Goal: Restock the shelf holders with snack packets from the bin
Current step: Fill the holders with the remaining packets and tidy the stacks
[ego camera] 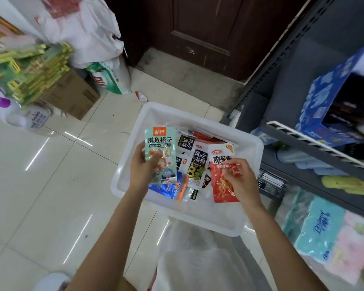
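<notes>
Now, going left to right, I see green boxes (32, 74) stacked at the far left on a brown carton (71, 95), with a white jug (27, 117) on the tiled floor (50, 185) in front of them. White bags (82, 28) lean behind the stack, beside a dark door (197, 34).

At centre sits the white bin (248, 164), its near end resting on a clear bag (197, 259). Loose snack packets lie in it; a black seaweed packet (196, 164) stands out in the middle and a blue packet (166, 190) lies by the near left wall.

My left hand (141, 166) is over the left side of the bin. Its fingers are curled around a mint-green packet (161, 154), thumb across the front, holding it upright and clear of the pile.

My right hand (238, 179) is over the right side of the bin. Its fingertips pinch a red packet (223, 175) on its front face, and the packet stands upright with its white top toward the far wall. Whether its bottom edge touches the other packets I cannot tell.

To the right stands the dark shelf (292, 91). A blue box (323, 97) sits on an upper level behind a white wire rail (315, 141). Lower down lie yellow packs (349, 184), and at the bottom are tissue packs (319, 229) in teal and pink wrap.
</notes>
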Tool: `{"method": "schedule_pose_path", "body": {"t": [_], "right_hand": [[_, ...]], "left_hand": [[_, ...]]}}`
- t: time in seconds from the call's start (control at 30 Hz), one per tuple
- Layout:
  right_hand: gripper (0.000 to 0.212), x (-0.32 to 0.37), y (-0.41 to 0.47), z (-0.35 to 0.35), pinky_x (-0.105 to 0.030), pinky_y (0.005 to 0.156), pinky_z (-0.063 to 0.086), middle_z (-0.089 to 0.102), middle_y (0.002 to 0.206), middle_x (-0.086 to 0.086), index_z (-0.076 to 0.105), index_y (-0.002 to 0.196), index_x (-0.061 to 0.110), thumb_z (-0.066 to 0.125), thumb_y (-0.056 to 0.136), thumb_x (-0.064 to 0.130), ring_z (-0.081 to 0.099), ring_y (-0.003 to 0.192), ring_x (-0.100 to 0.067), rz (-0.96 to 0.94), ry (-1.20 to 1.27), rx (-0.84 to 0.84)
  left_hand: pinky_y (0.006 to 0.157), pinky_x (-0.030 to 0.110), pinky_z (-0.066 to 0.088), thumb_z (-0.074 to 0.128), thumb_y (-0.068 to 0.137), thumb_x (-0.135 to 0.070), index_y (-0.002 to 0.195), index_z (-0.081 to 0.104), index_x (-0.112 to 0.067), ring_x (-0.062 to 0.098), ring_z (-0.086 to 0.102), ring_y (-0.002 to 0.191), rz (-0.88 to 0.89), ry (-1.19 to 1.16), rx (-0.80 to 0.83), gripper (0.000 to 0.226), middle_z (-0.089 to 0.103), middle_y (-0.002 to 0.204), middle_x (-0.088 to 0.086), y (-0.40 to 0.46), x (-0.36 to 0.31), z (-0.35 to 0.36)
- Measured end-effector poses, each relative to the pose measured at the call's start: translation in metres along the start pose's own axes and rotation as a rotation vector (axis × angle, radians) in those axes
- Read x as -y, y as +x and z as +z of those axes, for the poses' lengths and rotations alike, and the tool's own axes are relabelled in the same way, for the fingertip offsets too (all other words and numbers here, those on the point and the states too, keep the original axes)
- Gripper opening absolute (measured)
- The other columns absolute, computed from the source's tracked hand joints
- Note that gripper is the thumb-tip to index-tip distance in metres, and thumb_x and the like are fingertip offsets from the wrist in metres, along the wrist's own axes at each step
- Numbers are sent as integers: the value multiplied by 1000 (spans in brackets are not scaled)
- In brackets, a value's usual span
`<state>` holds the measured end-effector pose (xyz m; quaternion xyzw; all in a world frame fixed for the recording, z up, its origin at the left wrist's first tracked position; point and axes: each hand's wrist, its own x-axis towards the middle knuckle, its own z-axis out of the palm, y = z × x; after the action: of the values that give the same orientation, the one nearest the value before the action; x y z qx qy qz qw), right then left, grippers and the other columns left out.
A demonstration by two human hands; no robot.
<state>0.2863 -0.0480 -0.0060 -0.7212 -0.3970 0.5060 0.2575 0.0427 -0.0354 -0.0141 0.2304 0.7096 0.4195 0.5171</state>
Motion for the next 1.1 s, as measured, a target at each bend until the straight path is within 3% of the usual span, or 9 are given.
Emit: {"method": "schedule_pose_path", "body": {"t": [0.07,0.17,0.3,0.5,0.57,0.73,0.87,1.0,1.1], "right_hand": [[32,10,-17,-21,-22,62,48,62,99,12,46,112,29,65,88,17,64,88,-12,66,179,-3],[46,24,-34,-57,-30,69,50,64,101,8,44,121,32,63,87,9,65,88,-15,77,255,-71],[18,27,-53,-109,-38,86,51,67,90,6,59,97,33,59,90,17,65,85,-18,14,219,-237],[21,5,-94,-208,-25,63,44,63,66,10,59,82,11,58,93,29,56,62,-5,-164,217,-480],[4,-12,-104,-248,-21,63,46,66,72,14,59,88,18,61,92,18,58,64,-1,-232,183,-517],[25,-40,-117,-357,-8,63,46,65,89,12,52,92,23,61,88,1,60,73,14,-354,189,-617],[21,-37,-101,-429,-28,74,52,69,90,10,54,88,30,62,90,11,65,80,-3,-469,271,-661],[9,-8,-53,-458,-19,66,51,65,88,13,55,97,18,62,91,17,63,76,4,-644,89,-699],[9,0,-11,-454,-28,53,46,62,74,4,57,96,8,60,91,15,61,62,-12,-787,-309,-701]], "left_hand": [[77,54,56,65,87,-7,116,55,-15,37,69,90,-82,-156,44,32,69,106,13,-13,-14,7],[78,50,57,63,87,-5,115,54,-13,35,67,88,-84,-151,141,31,68,107,15,-35,-35,31],[67,35,53,63,86,-7,108,58,-21,23,67,75,-61,-115,267,27,71,99,8,-69,-55,72],[66,32,54,63,88,-9,99,58,-16,17,66,74,166,-58,375,14,72,91,2,-131,-81,157],[63,30,56,63,88,-10,96,57,-18,15,69,76,252,2,408,13,73,92,-2,-150,-87,190],[69,28,54,63,87,-7,86,52,-24,11,66,81,482,144,388,20,68,91,-5,-201,-88,275],[66,18,51,62,87,-3,88,53,-25,-1,65,76,537,144,300,23,67,89,-12,-244,-71,330],[79,38,55,63,88,-3,98,56,-15,18,68,90,454,30,235,17,71,93,-5,-266,-65,366],[77,36,57,63,88,-4,92,57,-19,14,69,86,453,4,196,17,73,85,-11,-276,-71,380]]}}
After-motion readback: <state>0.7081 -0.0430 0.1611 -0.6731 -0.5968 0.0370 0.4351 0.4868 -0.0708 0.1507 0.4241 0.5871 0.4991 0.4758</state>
